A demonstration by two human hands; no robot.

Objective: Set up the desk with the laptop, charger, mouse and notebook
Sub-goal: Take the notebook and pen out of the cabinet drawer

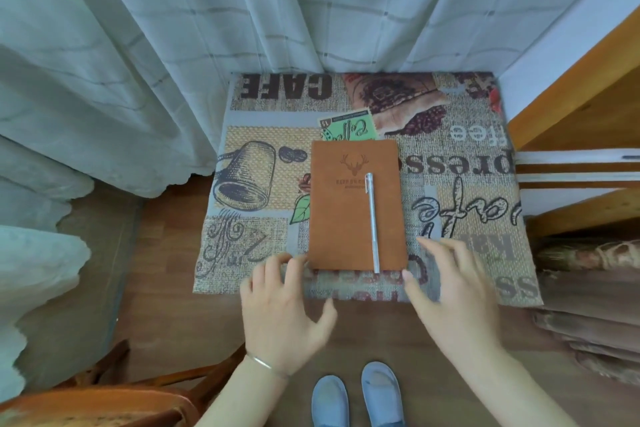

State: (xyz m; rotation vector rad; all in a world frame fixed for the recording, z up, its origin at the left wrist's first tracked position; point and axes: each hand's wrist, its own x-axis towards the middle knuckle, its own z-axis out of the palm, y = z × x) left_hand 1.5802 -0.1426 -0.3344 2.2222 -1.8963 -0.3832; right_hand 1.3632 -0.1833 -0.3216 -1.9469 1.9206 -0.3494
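Observation:
A brown notebook with a stamped deer head lies closed in the middle of the desk, on a coffee-print cloth. A silver pen rests lengthwise along the notebook's right side. My left hand hovers at the notebook's near left corner, fingers spread, fingertips close to its edge. My right hand is open at the near right corner, slightly blurred. Neither hand holds anything. No laptop, charger or mouse is in view.
White curtains hang behind and left of the desk. A wooden shelf unit stands against the right side. A wooden chair sits at the lower left. My feet in blue slippers stand on the wood floor.

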